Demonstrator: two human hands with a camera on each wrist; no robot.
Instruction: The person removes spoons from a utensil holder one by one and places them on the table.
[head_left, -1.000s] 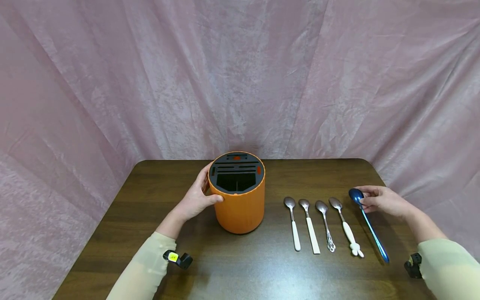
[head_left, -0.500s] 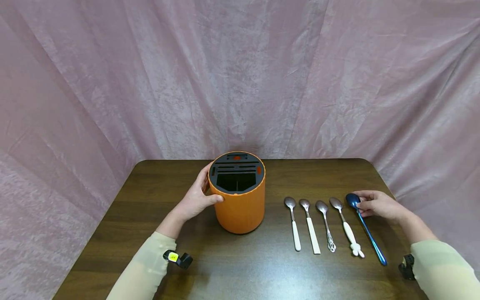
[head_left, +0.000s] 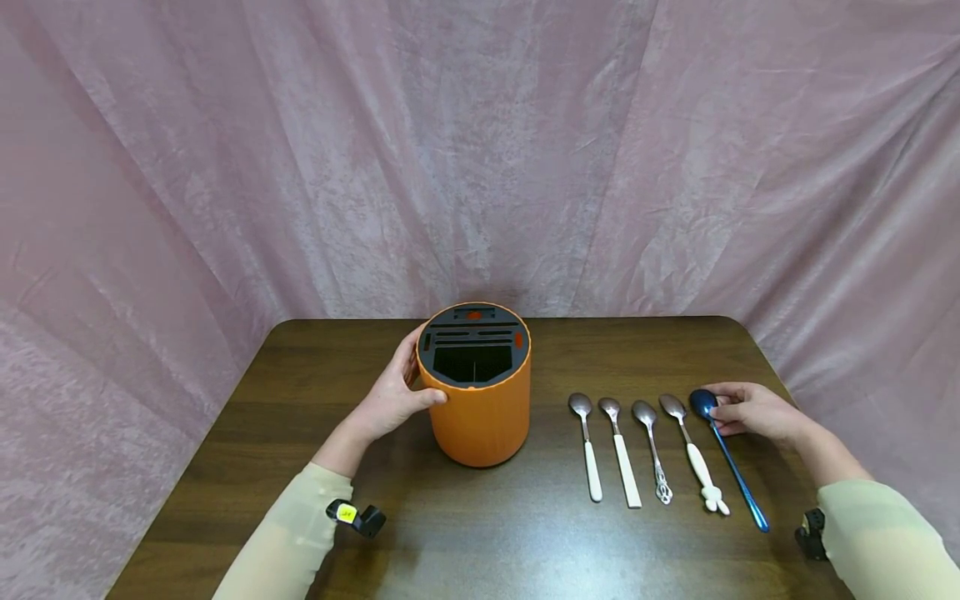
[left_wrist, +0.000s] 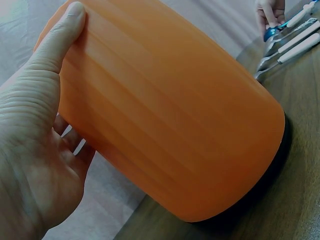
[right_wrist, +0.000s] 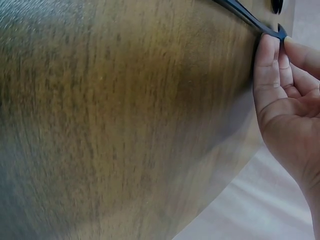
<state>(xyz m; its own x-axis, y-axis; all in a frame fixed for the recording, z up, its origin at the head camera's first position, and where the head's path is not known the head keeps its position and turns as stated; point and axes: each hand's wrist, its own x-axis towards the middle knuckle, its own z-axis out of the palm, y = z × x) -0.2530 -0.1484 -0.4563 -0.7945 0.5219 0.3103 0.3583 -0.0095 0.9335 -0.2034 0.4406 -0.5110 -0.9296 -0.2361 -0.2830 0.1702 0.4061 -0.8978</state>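
Observation:
My left hand (head_left: 390, 398) grips the side of an orange round knife block (head_left: 483, 429), thumb on the near side and fingers behind it. Its black slotted top shows in the head view, with a wide opening toward the front. In the left wrist view the thumb lies along the orange wall (left_wrist: 170, 115). At the right end of a spoon row, my right hand (head_left: 757, 412) pinches a shiny blue spoon (head_left: 737, 473) just below its bowl. The spoon's handle points toward the front right. In the right wrist view, thumb and fingertips meet on the dark spoon neck (right_wrist: 250, 19).
Left of the blue spoon lie a rabbit-handled spoon (head_left: 699, 467), a spoon with an ornate metal handle (head_left: 657, 471) and two white-handled spoons, one flat-ended (head_left: 624, 462) and one rounded (head_left: 590, 462). Everything is on a dark wooden table (head_left: 480, 550), with a pink curtain (head_left: 480, 167) behind.
The right hand has brought the blue spoon a little to the left and nearer the front, closer to the rabbit-handled spoon. The left hand and the knife block have stayed put.

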